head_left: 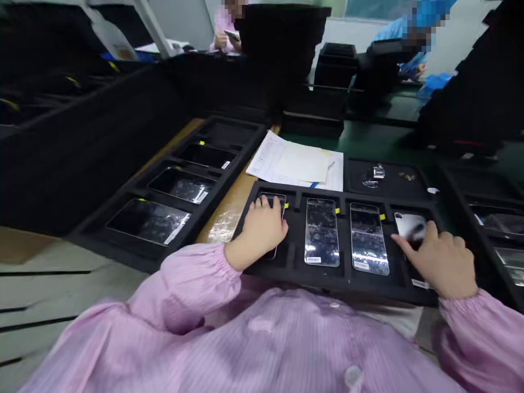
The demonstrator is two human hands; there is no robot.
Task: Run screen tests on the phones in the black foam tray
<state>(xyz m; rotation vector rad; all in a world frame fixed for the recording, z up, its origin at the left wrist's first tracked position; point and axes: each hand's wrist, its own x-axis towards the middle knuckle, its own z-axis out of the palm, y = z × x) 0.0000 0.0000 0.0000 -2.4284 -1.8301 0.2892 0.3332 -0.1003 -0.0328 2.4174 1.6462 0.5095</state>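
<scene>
My left hand (264, 225) lies over the leftmost phone screen (271, 254) in a black compartmented tray (319, 277). Its fingers are spread along the upper part, with the thumb at the right edge. Two shiny phone screens, one left of centre (322, 232) and one right of centre (369, 238), sit in the middle slots, with yellow tabs and white labels. At the far right slot my right hand (444, 256) spans another phone screen (410, 225), thumb on its left edge and fingers on its right. Palm and fingers hide much of that screen.
Another black tray (135, 254) with several screens stands at the left. Papers (303, 164) and a blue pen (314, 184) lie behind my tray, beside a shallow tray (393, 188) with a small metal item (377, 172). Black stacks rise behind; two people sit across.
</scene>
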